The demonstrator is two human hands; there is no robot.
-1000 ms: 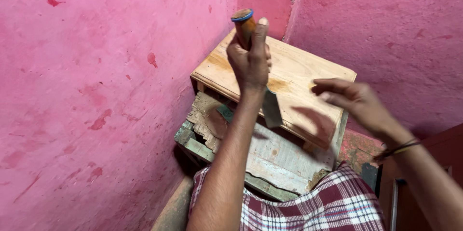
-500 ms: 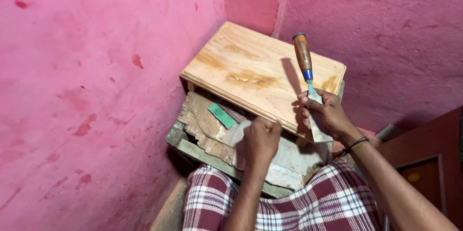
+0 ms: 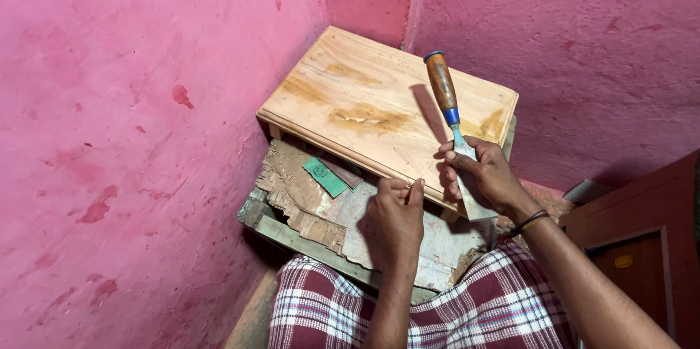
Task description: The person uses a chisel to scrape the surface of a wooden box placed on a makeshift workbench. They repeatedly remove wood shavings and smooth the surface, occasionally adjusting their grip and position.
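Pink walls (image 3: 131, 101) closed in the corner, and a worn board (image 3: 313, 207) lay under a small green block (image 3: 326, 176), up and to the left of the left hand (image 3: 397, 214). That hand was curled, thumb and fingers pressed together at the near edge of the pale wooden panel (image 3: 364, 101), which stretched away above it; whether anything sat between those fingers could not be told. Just to its right, the right hand (image 3: 485, 177) was wrapped around the metal blade of the chisel (image 3: 452, 126), gripping low near the cutting end. The chisel's long axis ran up and slightly left from that hand, its brown handle with blue bands standing over the panel's right part, the blade end pointing down towards the lap. The right hand was the one nearer the tool; the left was close beside but apart from it. A checked cloth (image 3: 467, 309) covered the knees below both hands. Nothing stood between the chisel and the panel.
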